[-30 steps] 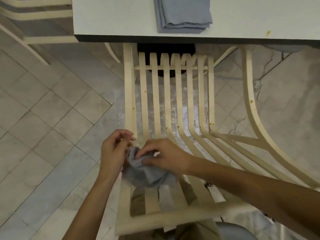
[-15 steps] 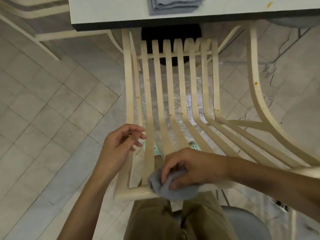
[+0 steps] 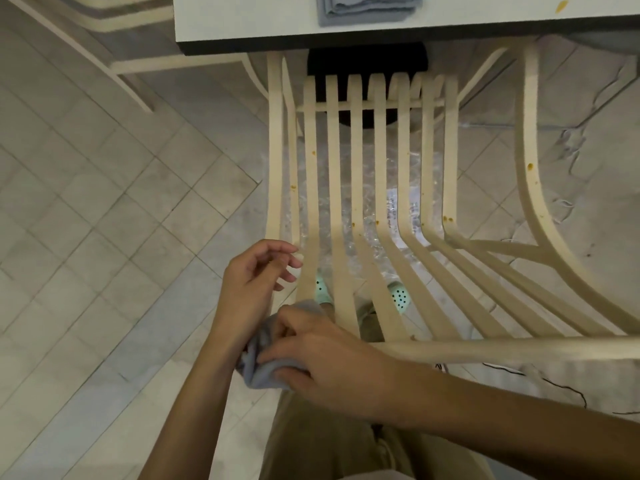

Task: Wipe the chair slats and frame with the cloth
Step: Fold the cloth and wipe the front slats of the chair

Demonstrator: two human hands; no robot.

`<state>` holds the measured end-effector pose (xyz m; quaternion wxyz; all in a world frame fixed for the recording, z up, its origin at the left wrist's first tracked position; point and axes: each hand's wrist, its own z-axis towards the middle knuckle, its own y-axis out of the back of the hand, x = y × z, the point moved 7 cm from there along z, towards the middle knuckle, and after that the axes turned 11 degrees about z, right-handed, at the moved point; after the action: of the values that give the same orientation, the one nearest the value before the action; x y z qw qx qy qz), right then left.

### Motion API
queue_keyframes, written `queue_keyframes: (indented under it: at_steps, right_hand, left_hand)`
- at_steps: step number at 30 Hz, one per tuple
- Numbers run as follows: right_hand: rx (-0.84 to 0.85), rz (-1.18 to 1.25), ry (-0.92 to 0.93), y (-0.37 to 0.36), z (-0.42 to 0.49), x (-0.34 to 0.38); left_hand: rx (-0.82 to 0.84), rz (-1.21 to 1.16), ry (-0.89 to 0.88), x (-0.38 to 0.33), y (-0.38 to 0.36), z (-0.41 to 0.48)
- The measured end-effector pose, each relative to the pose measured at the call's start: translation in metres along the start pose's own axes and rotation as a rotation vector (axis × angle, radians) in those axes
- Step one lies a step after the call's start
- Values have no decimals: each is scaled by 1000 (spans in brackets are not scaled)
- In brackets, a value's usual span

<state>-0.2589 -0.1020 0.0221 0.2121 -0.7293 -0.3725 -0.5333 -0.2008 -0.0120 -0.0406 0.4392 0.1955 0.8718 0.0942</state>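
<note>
Floor tiles (image 3: 104,209) in pale grey filled the left of what we saw, laid on the diagonal. Above them the white desk (image 3: 263,26) with its dark edge crossed the top, and a folded blue-grey pile of cloths (image 3: 367,8) lay on it, cut off by the upper border. Under the desk stood the cream chair (image 3: 530,188), seen from behind and above, its slats (image 3: 334,188) running away from us and curving up toward the top rail (image 3: 502,348) nearest us. We noted small orange-brown spots on several slats and on the right side frame. Crinkled clear plastic lay on the floor beneath the seat. Between the slats we could see two mint-green perforated shoes (image 3: 398,297) and khaki trousers (image 3: 329,438) lower down. Our right hand (image 3: 332,362) pressed the grey cloth (image 3: 263,372) against the left end of the top rail, at the chair's corner, its fingers closed around the bunched fabric. Our left hand (image 3: 252,289) hovered just above and beside it, near the leftmost slat, fingers loosely curled and spread, holding nothing, its wrist touching the cloth's edge.
</note>
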Motion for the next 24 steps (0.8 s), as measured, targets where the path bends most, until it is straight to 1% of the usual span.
queue_keyframes:
  at_steps: [2, 4, 8, 11, 13, 16, 19, 21, 23, 24]
  right_hand:
    - [-44, -86, 11, 3, -11, -8]
    - [-56, -160, -35, 10, -27, -22]
    - [-87, -173, -145, 31, -65, -38]
    - [-84, -186, -211, 43, -78, -44]
    - [-40, -196, -209, 44, -73, -52]
    - [77, -273, -165, 36, -50, -71]
    - [110, -327, -200, 42, -24, -101]
    - [133, -382, -247, 48, -4, -128]
    - [235, -411, -299, 45, 15, -154]
    - [301, -452, -374, 43, 21, -171]
  left_hand:
    - [-5, 1, -6, -3, -1, -2]
    - [-11, 2, -6, -4, -3, -4]
    - [2, 35, -23, -5, -14, -9]
    - [22, 82, -30, -8, -25, -10]
    - [28, 92, -34, -11, -31, -9]
    - [20, 115, -47, -13, -36, -7]
    - [20, 146, -60, -14, -39, -7]
    - [20, 140, -54, -13, -39, -6]
    - [13, 133, -48, -13, -38, -6]
    - [12, 132, -47, -12, -38, -6]
